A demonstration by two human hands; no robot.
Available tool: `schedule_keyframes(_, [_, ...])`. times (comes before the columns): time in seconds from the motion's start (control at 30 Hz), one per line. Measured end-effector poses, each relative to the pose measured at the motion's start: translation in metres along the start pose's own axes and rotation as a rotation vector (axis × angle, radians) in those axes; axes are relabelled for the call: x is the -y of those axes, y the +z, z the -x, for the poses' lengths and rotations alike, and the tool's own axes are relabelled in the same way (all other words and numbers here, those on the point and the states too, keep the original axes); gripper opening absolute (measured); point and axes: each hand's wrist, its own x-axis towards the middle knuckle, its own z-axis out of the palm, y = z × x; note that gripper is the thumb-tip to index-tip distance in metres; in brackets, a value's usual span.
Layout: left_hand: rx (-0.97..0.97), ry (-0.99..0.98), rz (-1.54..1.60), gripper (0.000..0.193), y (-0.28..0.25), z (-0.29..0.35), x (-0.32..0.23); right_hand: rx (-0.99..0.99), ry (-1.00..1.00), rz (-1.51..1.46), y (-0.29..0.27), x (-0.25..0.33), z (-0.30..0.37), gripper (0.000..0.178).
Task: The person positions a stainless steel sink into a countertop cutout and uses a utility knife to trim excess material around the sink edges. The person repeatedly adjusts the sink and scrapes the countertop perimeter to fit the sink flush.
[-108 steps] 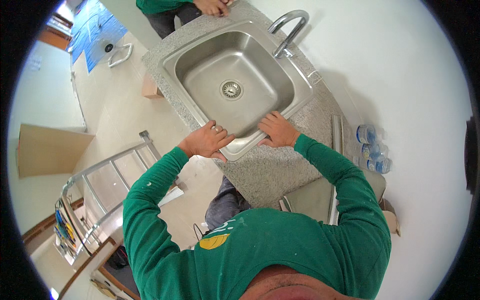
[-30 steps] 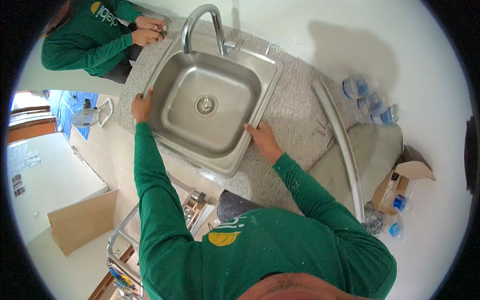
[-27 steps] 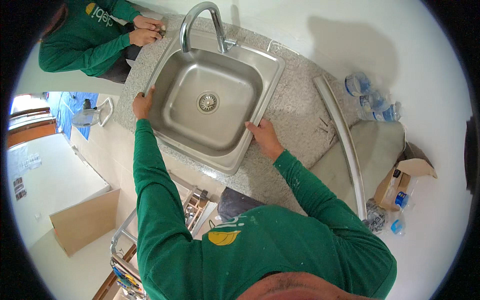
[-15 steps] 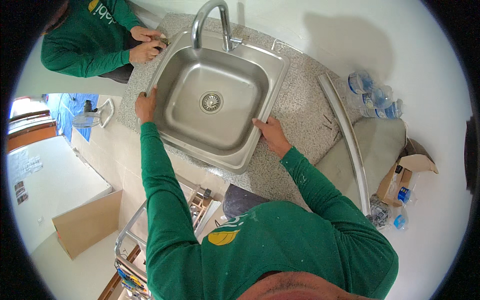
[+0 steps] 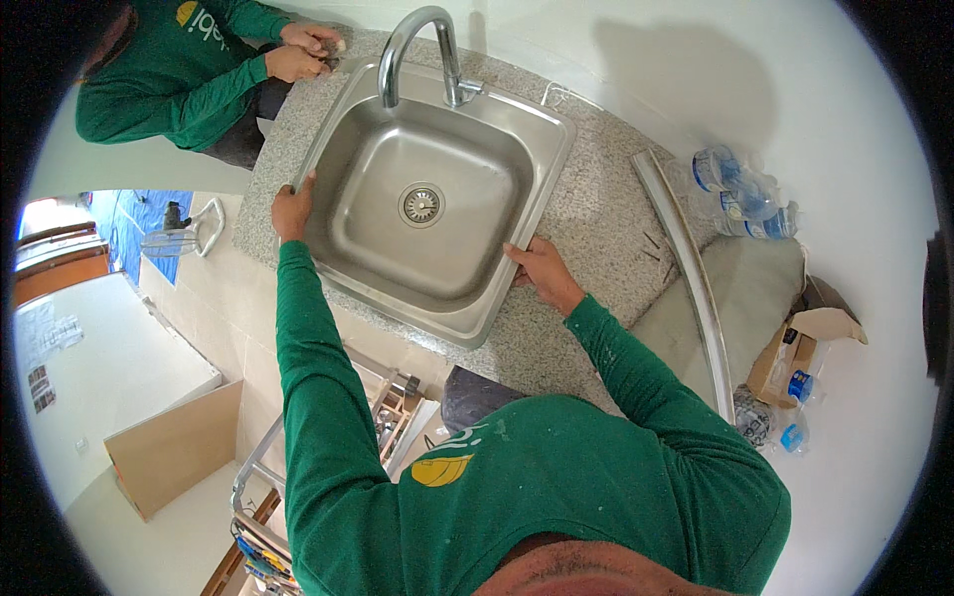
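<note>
A square stainless steel sink sits at a slant on the speckled granite countertop, its round strainer drain at the centre of the bowl. A tall curved chrome tap stands at the sink's far rim. My left hand grips the left rim, thumb and fingers closed on the edge. On the right side my right hand holds the opposite rim, its thumb on top and the other fingers partly hidden beneath. The sink's underside is out of sight.
Beyond the left edge, a co-worker's hands hold something small at the counter's corner. A long curved metal strip lies on the right, beside plastic bottles and an opened cardboard box. A metal ladder stands lower left.
The co-worker's hands have shifted away from the sink toward the counter's far corner. My hands keep their hold on the rim, and the sink looks almost unmoved.
</note>
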Motion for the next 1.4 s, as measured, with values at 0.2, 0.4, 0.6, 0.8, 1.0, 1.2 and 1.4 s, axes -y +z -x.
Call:
schedule_keyframes(0.2, [-0.008,0.012,-0.087,0.095,-0.013,-0.003,-0.026,0.003,-0.118,-0.011,0.011,-0.002,0.005,0.034])
schedule_keyframes(0.4, [-0.078,0.004,-0.080,0.096,0.004,0.001,-0.011,-0.045,-0.140,0.002,0.017,-0.007,0.007,0.033])
schedule_keyframes(0.6, [-0.043,0.019,-0.050,0.096,0.011,-0.009,-0.005,-0.071,-0.033,0.108,0.016,-0.038,-0.011,0.035])
schedule_keyframes(0.8, [-0.054,0.036,-0.076,0.097,0.008,-0.005,-0.002,0.011,-0.061,0.311,0.006,-0.032,-0.012,0.039])
schedule_keyframes(1.0, [-0.076,0.009,-0.060,0.097,0.006,0.012,-0.004,-0.021,-0.132,0.037,-0.005,-0.019,-0.006,0.036])
schedule_keyframes(1.2, [-0.042,-0.017,-0.061,0.093,0.000,0.010,-0.008,-0.016,-0.087,0.066,-0.006,-0.022,-0.015,0.034])
schedule_keyframes(1.4, [-0.083,0.013,-0.010,0.093,0.000,0.014,-0.007,-0.087,-0.039,0.053,-0.005,-0.013,-0.010,0.032])
